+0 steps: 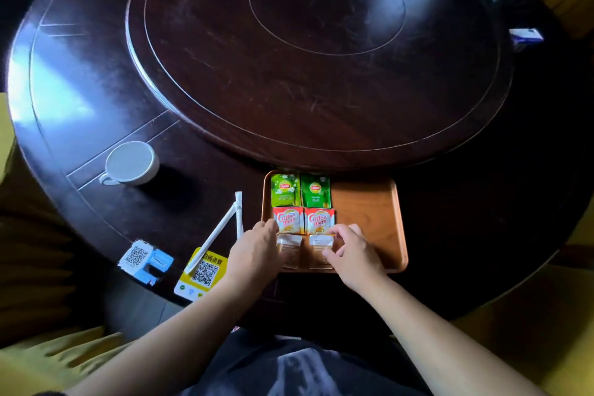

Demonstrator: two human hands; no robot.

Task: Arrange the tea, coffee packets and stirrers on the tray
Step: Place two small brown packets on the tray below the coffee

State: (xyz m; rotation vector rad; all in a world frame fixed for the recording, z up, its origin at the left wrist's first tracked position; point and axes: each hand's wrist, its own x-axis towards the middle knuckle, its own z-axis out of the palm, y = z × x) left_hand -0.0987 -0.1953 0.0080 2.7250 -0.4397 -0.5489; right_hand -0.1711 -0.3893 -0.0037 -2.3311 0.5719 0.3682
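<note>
A head-worn camera looks down on a dark round table [96, 80] with a wooden tray [369, 212] at its near edge. Packets fill the tray's left half in two columns: at the far end two green tea packets [300, 190] side by side, below them two red-and-white coffee creamer packets [303, 220], and nearest the person two brownish clear sachets [303, 251]. The left hand [254, 254] rests at the tray's left rim, fingers loosely curled, fingertips touching the left sachet and the lower corner of the left creamer packet; whether it grips anything cannot be told. The right hand [353, 254] lies over the tray with thumb and fingers pinching the right sachet at its right edge. Two white wrapped stirrers [228, 225] lie on the table just left of the tray, beside the left hand, crossing at their far ends. Further left stand a white cup [130, 164], a blue QR code stand [144, 262] and a yellow QR code card [202, 273], the lower end of one stirrer lying over the card
</note>
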